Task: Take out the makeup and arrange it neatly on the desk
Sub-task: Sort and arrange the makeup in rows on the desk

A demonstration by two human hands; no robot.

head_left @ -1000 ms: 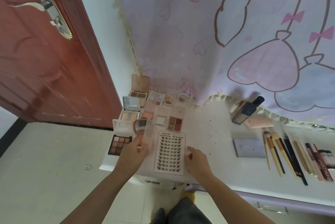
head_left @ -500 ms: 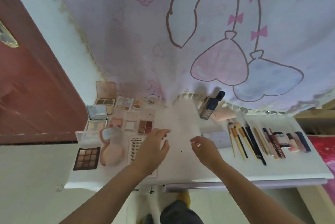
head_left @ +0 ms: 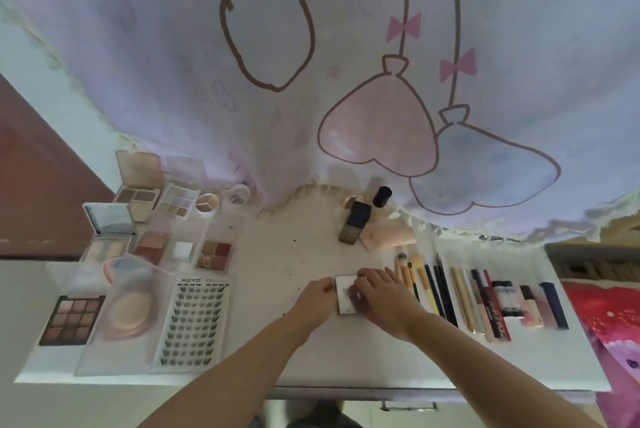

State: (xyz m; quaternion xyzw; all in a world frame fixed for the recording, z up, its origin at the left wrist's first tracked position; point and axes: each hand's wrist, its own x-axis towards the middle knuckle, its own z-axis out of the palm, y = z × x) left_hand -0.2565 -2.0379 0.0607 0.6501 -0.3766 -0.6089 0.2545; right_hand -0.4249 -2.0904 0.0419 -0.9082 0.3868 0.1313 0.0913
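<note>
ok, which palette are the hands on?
The small grey compact mid-desk, closed, between left hand and right hand. The other palettes lie open, far left.

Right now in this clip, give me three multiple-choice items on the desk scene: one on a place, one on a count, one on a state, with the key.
1. Where does the lash tray lie?
A. Left of both hands
B. Among the brushes
C. Behind the dark bottle

2. How many pans does the dark eyeshadow palette at the desk's front left corner show?
A. Four
B. Six
C. Nine

3. What is the state of the small square compact?
A. Lying untouched
B. Touched by both hands
C. Lifted by one hand

Key:
1 A, the tray sits left of the left hand.
2 C, the pans form three rows of three.
3 B, the left hand meets its left edge and the right hand covers its right side.
</note>
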